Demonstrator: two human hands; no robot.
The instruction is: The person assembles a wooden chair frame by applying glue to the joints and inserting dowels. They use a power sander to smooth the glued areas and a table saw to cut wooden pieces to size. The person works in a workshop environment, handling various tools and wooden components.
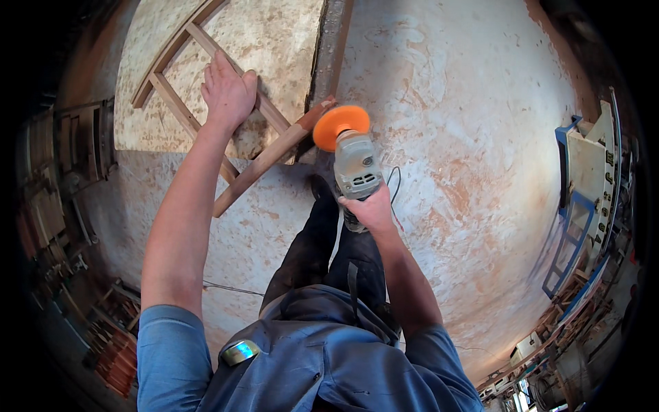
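Note:
My left hand [230, 93] lies over one long bar of a brown wooden frame [268, 163], thumb on one side and fingers on the other. The ladder-like frame rests on a pale worktop [288, 41], with its near rail jutting past the edge. In my right hand [373, 209] is a grey angle grinder [358, 165], gripped round its body. Its orange disc [340, 123] is right beside the reddish end of the near rail; I cannot tell whether they touch. The undersides of my fingers are hidden.
A dark beam [333, 51] runs along the worktop's right side. The grinder's cord [396, 182] hangs beside my right hand. Blue metal frames [571, 233] lean at the right. Stacked wood pieces [113, 357] lie at the lower left. My legs [305, 244] stand on the stained floor [467, 137].

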